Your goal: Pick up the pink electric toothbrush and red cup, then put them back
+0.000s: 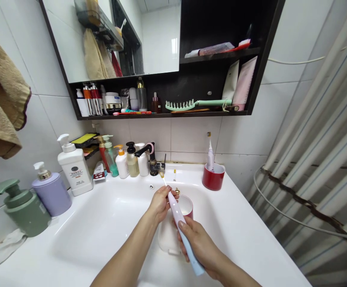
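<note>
An electric toothbrush [178, 215], its handle fading from pink to light blue, slants over the sink basin [101, 223]. My right hand [199, 241] is wrapped round the lower handle. At the upper end, the fingers of my left hand [160, 202] are closed about the base of the brush head [163, 178], whose yellowish bristle end points toward the faucet. A separate small brush head [175, 174] lies on the back ledge of the sink. Under my hands in the basin are a red cup [189, 213] with a white inside and a whitish container [167, 237], both partly hidden.
Behind the basin stands a black faucet [152, 159]. A red cup [213, 177] holding another electric toothbrush [210, 157] is on the right ledge. Several pump bottles [74, 169] line the left side. Above hangs a dark mirrored shelf [161, 115] with toiletries; a folding screen [320, 159] is at right.
</note>
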`<act>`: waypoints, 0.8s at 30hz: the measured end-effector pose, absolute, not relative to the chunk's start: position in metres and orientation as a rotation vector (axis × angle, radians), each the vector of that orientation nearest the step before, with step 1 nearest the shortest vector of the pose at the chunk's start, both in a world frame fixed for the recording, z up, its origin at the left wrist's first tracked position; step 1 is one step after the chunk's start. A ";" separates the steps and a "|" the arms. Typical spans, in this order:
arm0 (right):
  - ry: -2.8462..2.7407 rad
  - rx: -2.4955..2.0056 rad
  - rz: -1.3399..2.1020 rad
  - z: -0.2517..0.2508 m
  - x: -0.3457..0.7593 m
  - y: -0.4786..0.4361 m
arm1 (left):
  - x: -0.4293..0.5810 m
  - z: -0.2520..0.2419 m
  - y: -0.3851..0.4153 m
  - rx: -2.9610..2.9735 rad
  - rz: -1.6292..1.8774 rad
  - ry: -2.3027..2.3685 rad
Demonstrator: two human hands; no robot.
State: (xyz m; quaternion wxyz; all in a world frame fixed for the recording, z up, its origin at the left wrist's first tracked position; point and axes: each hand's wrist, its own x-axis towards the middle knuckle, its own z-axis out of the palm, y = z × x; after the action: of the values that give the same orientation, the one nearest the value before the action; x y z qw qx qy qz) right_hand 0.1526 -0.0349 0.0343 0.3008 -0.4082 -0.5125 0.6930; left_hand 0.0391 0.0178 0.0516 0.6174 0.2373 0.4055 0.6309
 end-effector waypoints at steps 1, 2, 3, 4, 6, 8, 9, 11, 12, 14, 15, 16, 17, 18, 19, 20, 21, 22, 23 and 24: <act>-1.357 -1.082 1.838 0.034 0.153 -0.035 | 0.040 0.051 0.018 0.549 1.450 0.931; -1.355 -1.076 1.841 0.033 0.152 -0.035 | 0.041 0.051 0.018 0.551 1.453 0.927; -1.355 -1.071 1.844 0.033 0.152 -0.035 | 0.042 0.050 0.018 0.554 1.459 0.923; -1.359 -1.074 1.839 0.032 0.152 -0.035 | 0.043 0.050 0.018 0.561 1.470 0.919; -1.400 -1.098 1.766 0.030 0.151 -0.035 | 0.045 0.050 0.018 0.591 1.507 0.911; -1.454 -1.119 1.651 0.028 0.150 -0.035 | 0.047 0.050 0.018 0.629 1.550 0.895; -1.460 -1.115 1.627 0.028 0.150 -0.035 | 0.047 0.050 0.018 0.642 1.563 0.879; -1.404 -1.059 1.703 0.029 0.149 -0.036 | 0.048 0.050 0.018 0.642 1.565 0.844; -1.351 -1.018 1.783 0.030 0.148 -0.037 | 0.047 0.050 0.018 0.633 1.556 0.832; -1.255 -0.938 1.917 0.032 0.148 -0.038 | 0.047 0.049 0.018 0.616 1.544 0.823; -1.231 -0.912 1.946 0.033 0.148 -0.038 | 0.047 0.048 0.018 0.614 1.546 0.823; -1.222 -0.904 1.954 0.033 0.148 -0.039 | 0.047 0.048 0.018 0.618 1.550 0.821; -1.224 -0.907 1.948 0.033 0.148 -0.040 | 0.048 0.049 0.018 0.628 1.554 0.819; -1.231 -0.915 1.935 0.032 0.148 -0.040 | 0.048 0.050 0.018 0.639 1.558 0.819; -1.240 -0.920 1.918 0.032 0.147 -0.040 | 0.049 0.052 0.017 0.651 1.560 0.817; -1.250 -0.918 1.902 0.032 0.146 -0.040 | 0.049 0.054 0.017 0.665 1.558 0.818; -1.261 -0.908 1.883 0.032 0.145 -0.038 | 0.049 0.056 0.016 0.678 1.552 0.822; -1.275 -0.887 1.855 0.034 0.145 -0.036 | 0.048 0.058 0.016 0.696 1.543 0.831; -1.289 -0.857 1.813 0.036 0.144 -0.031 | 0.047 0.060 0.015 0.723 1.535 0.849; -1.304 -0.826 1.755 0.040 0.144 -0.025 | 0.045 0.060 0.014 0.762 1.531 0.879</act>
State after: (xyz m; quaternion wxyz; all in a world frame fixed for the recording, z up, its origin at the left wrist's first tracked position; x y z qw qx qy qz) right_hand 0.1439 -0.0252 0.0396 0.3912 -0.3253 -0.5133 0.6911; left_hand 0.0454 0.0142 0.0596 0.5723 0.3250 0.3750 0.6529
